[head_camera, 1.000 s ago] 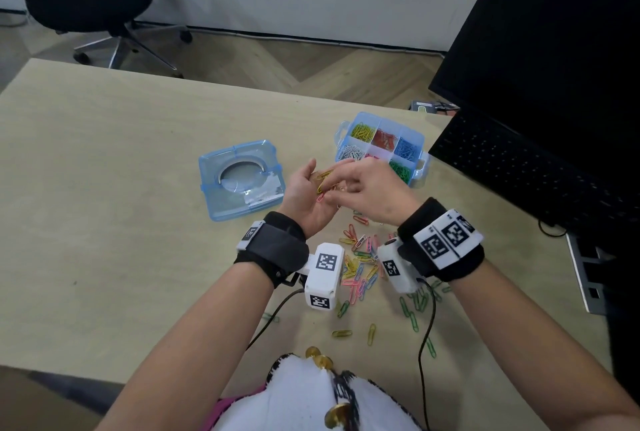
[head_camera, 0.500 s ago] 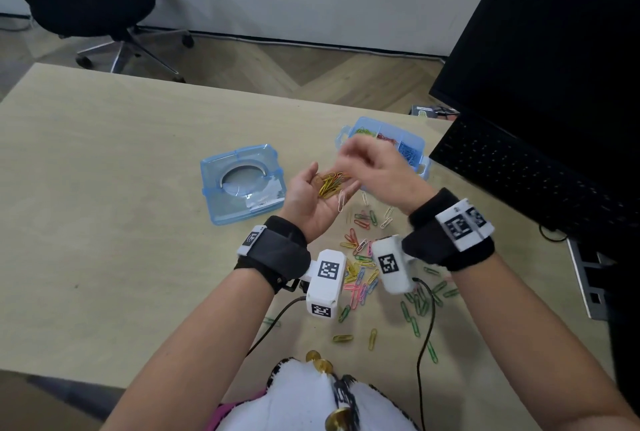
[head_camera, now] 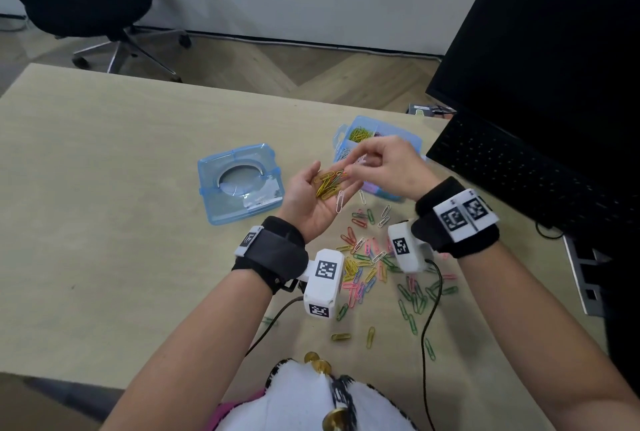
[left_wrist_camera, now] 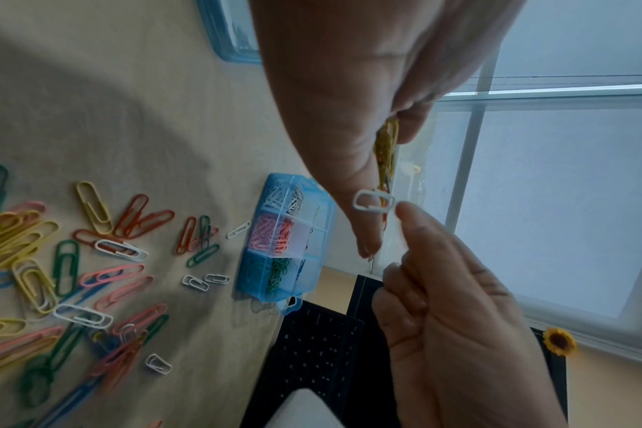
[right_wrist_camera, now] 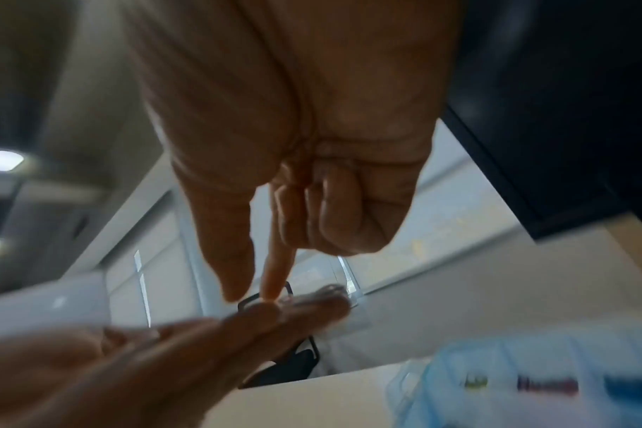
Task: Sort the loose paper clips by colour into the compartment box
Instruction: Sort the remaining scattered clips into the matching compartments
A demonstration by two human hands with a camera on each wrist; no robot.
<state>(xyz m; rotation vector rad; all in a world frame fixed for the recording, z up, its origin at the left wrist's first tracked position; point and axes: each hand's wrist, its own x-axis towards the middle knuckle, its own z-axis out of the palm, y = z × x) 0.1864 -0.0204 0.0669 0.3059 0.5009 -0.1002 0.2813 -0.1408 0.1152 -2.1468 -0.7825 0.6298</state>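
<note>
Left hand (head_camera: 313, 203) palm-up, grip relaxed open, cradling yellow clips (head_camera: 329, 184) and a white clip (head_camera: 340, 202); right hand (head_camera: 388, 167) fingertips touching them, grip on anything unclear; compartment box (head_camera: 412, 141) near desk's far right edge, colours separated; loose clips (head_camera: 367, 264) near front edge.

Bare forearms, no sleeves. Black fabric wrist strap (head_camera: 273, 254) behind the left hand (head_camera: 311, 202), with a small white tag printed with a black square code. Boxy white camera housing (head_camera: 323, 283) on the inner side of that wrist, two black-and-white codes on its faces, black cable (head_camera: 273, 321) trailing back. Behind the right hand (head_camera: 388, 167), black strap with a white code plate (head_camera: 465, 214), white coded housing (head_camera: 405, 247), black cable (head_camera: 427, 319). White garment with black markings and gold buttons (head_camera: 317, 361) at the chest.
</note>
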